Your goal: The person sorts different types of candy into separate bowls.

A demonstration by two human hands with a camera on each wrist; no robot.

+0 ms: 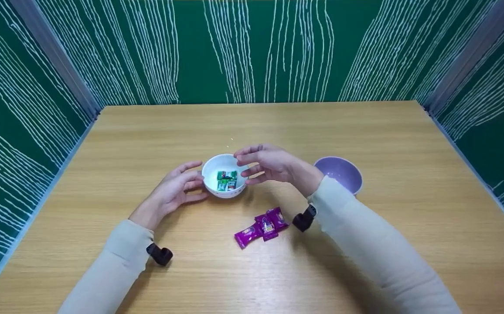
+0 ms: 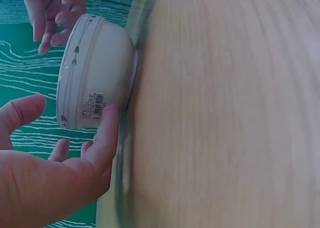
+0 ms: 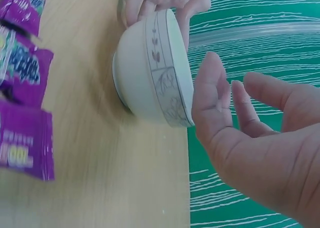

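Observation:
A white bowl (image 1: pixel 213 166) with a patterned outer band stands on the table, and a few small green-wrapped candies (image 1: pixel 227 175) lie in it. On its left side is my left hand (image 1: pixel 171 189), fingers spread; in the left wrist view one fingertip touches the bowl's wall (image 2: pixel 112 63) beside a barcode label. My right hand (image 1: pixel 271 165) is at the bowl's right rim with fingers loosely extended and nothing in its grasp. The right wrist view shows these fingers (image 3: pixel 210 95) close to the rim; whether they touch it I cannot tell.
Several purple-wrapped candies (image 1: pixel 267 226) lie together in front of the white bowl. To the right stands a purple bowl (image 1: pixel 343 172), partly hidden by my right sleeve. Green panels with white lines (image 1: pixel 260 52) border the wooden table (image 1: pixel 169 131).

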